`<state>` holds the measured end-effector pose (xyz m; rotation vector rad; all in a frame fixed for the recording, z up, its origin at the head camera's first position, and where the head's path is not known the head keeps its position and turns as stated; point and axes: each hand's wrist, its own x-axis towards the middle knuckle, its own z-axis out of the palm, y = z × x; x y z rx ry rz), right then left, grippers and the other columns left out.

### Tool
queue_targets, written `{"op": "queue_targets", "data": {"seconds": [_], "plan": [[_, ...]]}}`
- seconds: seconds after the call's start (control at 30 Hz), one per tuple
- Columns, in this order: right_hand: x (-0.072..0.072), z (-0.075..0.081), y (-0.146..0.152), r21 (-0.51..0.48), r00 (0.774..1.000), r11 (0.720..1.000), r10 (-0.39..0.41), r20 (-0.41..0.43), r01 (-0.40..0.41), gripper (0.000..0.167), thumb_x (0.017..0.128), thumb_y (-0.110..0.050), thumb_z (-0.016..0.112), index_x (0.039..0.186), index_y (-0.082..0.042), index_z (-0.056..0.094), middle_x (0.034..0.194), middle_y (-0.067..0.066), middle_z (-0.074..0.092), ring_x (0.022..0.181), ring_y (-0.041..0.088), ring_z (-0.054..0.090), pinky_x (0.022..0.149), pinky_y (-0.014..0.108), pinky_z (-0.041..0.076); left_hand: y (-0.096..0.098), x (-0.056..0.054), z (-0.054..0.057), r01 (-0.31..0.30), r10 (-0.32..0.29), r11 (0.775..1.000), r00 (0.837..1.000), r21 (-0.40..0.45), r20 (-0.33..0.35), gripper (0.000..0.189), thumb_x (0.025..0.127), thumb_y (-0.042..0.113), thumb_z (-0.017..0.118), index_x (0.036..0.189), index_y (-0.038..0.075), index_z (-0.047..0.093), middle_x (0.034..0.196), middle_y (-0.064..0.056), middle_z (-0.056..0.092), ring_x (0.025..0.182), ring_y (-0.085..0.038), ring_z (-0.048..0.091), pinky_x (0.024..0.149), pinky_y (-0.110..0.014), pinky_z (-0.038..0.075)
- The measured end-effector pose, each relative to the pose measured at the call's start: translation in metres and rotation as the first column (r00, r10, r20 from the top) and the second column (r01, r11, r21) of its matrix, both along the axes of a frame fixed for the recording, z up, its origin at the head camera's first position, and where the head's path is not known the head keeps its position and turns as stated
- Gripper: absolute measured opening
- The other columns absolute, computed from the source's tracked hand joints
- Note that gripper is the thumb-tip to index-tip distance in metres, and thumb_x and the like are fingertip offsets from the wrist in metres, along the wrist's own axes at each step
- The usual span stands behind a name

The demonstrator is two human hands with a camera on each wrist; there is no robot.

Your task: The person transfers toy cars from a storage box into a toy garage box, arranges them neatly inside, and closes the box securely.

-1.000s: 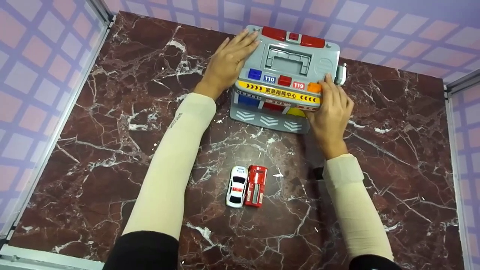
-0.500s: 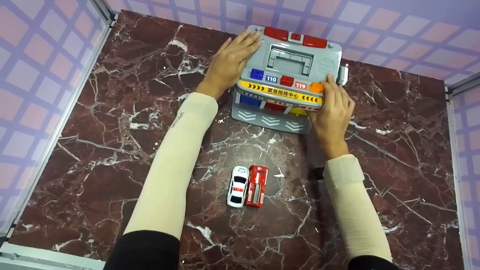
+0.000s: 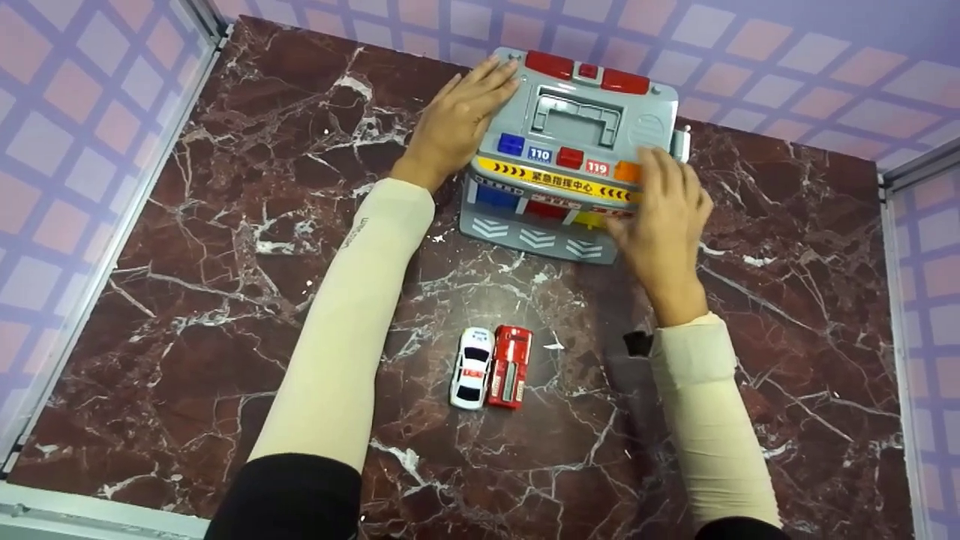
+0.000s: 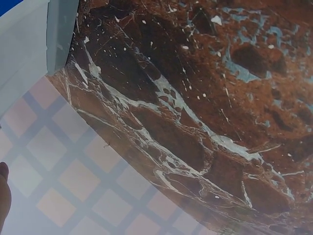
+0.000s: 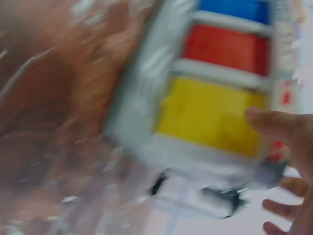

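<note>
A grey toy emergency station (image 3: 517, 112) stands at the back of the table, with a blue, a red and an orange button (image 3: 627, 172) along its roof's front. My left hand (image 3: 454, 124) rests on the roof's left edge, fingers straight. At the front right corner is my right hand (image 3: 664, 225), its fingers over the orange button and its thumb low in front. In the right wrist view the thumb overlaps the yellow door (image 5: 208, 112), fingers spread apart; the red door (image 5: 225, 49) is beside it. A white toy police car (image 3: 472, 367) and a red toy fire truck (image 3: 511, 366) lie side by side nearer me.
The marbled table (image 3: 247, 337) is bounded by patterned walls (image 3: 840, 67) at the back and both sides. A small black object (image 3: 637, 343) lies by the right sleeve. A white part (image 3: 681, 144) juts from the station's right side.
My right hand has shifted slightly off the station's corner, its fingers loosening from the orange button. The left hand stays on the roof, and both toy vehicles lie where they were.
</note>
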<state>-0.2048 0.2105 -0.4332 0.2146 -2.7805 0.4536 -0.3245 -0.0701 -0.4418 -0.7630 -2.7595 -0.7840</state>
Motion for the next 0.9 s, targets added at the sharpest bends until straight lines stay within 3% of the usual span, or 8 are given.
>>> {"op": "queue_targets", "data": {"seconds": [0.13,0.23,0.33,0.53,0.9], "plan": [[0.003,0.019,-0.019,0.082,0.988,0.990,0.100,0.121,-0.110,0.104,0.072,-0.042,0.088,0.156,-0.018,0.031,0.165,0.009,0.024,0.148,0.039,0.021,0.119,0.061,0.016,-0.001,0.000,0.002,0.012,-0.012,1.000,1.000,0.002,-0.022,0.042,0.111,0.032,0.032,0.150,0.024,0.043,0.161,0.011,0.031,0.152,-0.009,0.020,0.126,-0.032,0.010],[0.001,0.022,-0.033,0.140,0.974,0.971,0.172,0.150,-0.193,0.100,0.081,-0.054,0.077,0.159,-0.017,0.026,0.167,0.004,0.019,0.150,0.037,0.017,0.119,0.060,0.015,-0.002,-0.001,0.003,0.011,-0.012,1.000,1.000,-0.004,-0.017,0.042,0.111,0.032,0.032,0.150,0.024,0.044,0.161,0.011,0.031,0.152,-0.010,0.020,0.126,-0.034,0.011],[-0.002,0.018,-0.041,0.180,0.971,0.957,0.208,0.117,-0.227,0.091,0.089,-0.057,0.068,0.159,-0.015,0.028,0.166,0.002,0.026,0.150,0.035,0.020,0.117,0.059,0.018,-0.002,-0.001,0.003,0.006,-0.006,1.000,1.000,-0.011,-0.021,0.042,0.111,0.033,0.032,0.150,0.025,0.043,0.161,0.012,0.030,0.152,-0.009,0.020,0.126,-0.034,0.012],[-0.002,0.011,-0.041,0.180,0.972,0.956,0.237,0.000,-0.233,0.075,0.095,-0.052,0.062,0.154,-0.013,0.040,0.159,0.003,0.042,0.147,0.032,0.029,0.112,0.059,0.022,-0.001,-0.002,0.001,0.013,-0.013,1.000,1.000,-0.006,-0.027,0.042,0.111,0.034,0.031,0.150,0.025,0.044,0.161,0.012,0.031,0.152,-0.009,0.021,0.126,-0.035,0.012],[-0.007,0.007,-0.042,0.130,0.969,0.963,0.243,-0.030,-0.238,0.062,0.098,-0.041,0.063,0.150,-0.013,0.047,0.153,0.005,0.049,0.145,0.034,0.036,0.110,0.058,0.025,-0.002,-0.001,0.000,0.015,-0.015,1.000,1.000,0.015,-0.019,0.042,0.110,0.034,0.032,0.150,0.026,0.044,0.161,0.014,0.030,0.152,-0.008,0.020,0.125,-0.032,0.012]]}}
